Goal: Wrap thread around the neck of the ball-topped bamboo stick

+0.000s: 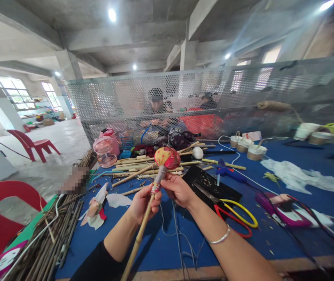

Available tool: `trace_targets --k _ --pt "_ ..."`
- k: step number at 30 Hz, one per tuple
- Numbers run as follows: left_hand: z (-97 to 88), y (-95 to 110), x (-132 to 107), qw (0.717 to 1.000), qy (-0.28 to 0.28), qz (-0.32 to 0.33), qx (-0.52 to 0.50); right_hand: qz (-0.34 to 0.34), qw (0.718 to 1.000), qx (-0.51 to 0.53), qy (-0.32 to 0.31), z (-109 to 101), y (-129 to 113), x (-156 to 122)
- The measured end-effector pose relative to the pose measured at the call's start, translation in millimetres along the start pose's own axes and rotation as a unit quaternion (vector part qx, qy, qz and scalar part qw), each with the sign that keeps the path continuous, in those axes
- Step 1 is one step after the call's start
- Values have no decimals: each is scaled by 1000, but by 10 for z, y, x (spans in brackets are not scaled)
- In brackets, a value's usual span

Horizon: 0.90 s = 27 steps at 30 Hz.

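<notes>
Manual work at a blue-topped counter (96, 249), seen from the worker's head. The bamboo stick (140, 238) slants up from the lower edge of the view, above the counter; at its upper end sits a yellow-and-red cloth ball (168, 157), with a grey binding (161, 174) just below it. The left hand (144, 202) has its fingers closed around the stick beneath the binding. The fingers of the right hand (179, 189) are bent against the binding's side; whether they pinch it or a thread cannot be told. Loose grey threads (176, 218) trail below the hands. Right of these, scissors (215, 200) with red and yellow handles lie spread, partly over a black mat (231, 192), near a blue glue gun (230, 173). Behind the hands lie cut bamboo pieces (137, 175) and a white ball (198, 153); to the left, cloth scraps (95, 207). A perforated screen (111, 97) stands along the far side.
</notes>
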<state>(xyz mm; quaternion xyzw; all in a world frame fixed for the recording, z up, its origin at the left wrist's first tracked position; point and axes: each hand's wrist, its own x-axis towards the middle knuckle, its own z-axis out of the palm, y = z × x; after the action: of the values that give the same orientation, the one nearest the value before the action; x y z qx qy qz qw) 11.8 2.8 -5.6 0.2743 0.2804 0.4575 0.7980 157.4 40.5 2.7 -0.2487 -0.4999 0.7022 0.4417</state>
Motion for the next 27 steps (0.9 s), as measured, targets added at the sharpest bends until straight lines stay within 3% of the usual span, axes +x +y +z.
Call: trace_targets --k 4,9,13,27 --pt "43 -55 29 989 76 38 123 -16 999 -44 18 -51 35 38" --pt "99 -78 8 968 104 134 184 -23 995 -87 50 -54 58 53" --pt "94 -25 -8 967 115 149 169 -48 988 -126 81 -44 42 25" --pt "100 -13 -15 955 161 159 194 -81 984 -159 28 1 61 -14"
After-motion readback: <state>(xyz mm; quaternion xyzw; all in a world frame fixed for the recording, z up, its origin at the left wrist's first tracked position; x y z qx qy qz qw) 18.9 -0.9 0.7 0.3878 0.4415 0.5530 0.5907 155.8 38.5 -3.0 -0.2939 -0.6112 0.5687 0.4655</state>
